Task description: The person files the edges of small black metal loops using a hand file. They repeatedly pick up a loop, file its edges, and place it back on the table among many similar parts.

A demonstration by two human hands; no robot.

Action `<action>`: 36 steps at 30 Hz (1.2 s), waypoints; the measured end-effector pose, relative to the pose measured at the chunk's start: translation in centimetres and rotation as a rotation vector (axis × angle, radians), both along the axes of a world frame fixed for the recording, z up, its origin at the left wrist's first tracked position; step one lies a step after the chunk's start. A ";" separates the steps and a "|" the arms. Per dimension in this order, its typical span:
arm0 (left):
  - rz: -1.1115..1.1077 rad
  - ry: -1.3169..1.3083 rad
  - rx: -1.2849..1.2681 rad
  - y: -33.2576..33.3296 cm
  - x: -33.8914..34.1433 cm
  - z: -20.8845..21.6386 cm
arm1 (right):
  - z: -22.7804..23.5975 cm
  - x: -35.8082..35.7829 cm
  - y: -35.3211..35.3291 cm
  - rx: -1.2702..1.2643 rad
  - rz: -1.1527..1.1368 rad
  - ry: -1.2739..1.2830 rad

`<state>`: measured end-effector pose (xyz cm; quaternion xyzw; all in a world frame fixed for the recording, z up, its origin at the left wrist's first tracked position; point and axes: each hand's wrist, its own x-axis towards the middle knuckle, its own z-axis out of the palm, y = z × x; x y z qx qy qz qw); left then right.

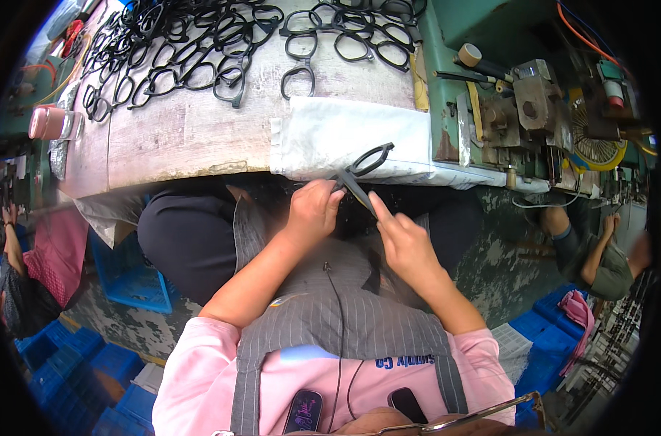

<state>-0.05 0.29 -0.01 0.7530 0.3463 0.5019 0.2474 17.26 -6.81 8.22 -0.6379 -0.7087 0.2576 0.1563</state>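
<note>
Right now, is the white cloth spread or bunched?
Spread: the white cloth lies mostly flat across the front of the bench.

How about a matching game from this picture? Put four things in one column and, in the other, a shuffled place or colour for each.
Things:
1. held frame
2. cloth
3. apron
4. loose frames

Places or colours:
A. white, along the near edge of the table
B. spread over the far part of the table
C. grey with thin stripes
D. in the left hand

Right pairs: 1-D, 2-A, 3-C, 4-B
</note>
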 end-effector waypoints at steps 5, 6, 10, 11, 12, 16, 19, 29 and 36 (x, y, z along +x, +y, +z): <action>0.002 0.052 -0.035 -0.3 0.0 -0.2 | -0.3 -0.1 -0.8 0.073 -0.009 0.077; 0.000 0.061 -0.040 -0.3 -0.1 -0.2 | -0.3 -0.2 -0.9 0.081 -0.010 0.061; 0.012 0.060 0.020 -0.3 -0.1 -0.1 | -0.3 -0.5 -0.7 0.064 0.002 -0.032; 0.018 0.061 0.026 -0.3 -0.1 -0.1 | -0.2 -0.5 -0.8 -0.015 0.004 -0.098; 0.026 0.062 0.030 -0.3 -0.1 -0.1 | -0.2 -0.6 -0.6 -0.046 0.016 -0.116; 0.033 0.060 -0.041 -0.4 0.0 0.2 | -0.3 -0.7 -0.8 0.127 0.008 -0.049; 0.021 0.068 -0.046 -0.3 -0.2 0.3 | -0.7 -0.8 -0.9 0.181 -0.018 -0.065; 0.060 0.201 -0.054 -1.0 -0.6 0.7 | -0.4 -1.7 -0.6 0.252 -0.036 -0.045; 0.165 0.334 0.176 -2.0 -0.9 3.5 | -1.1 0.2 -3.8 0.349 -0.239 0.207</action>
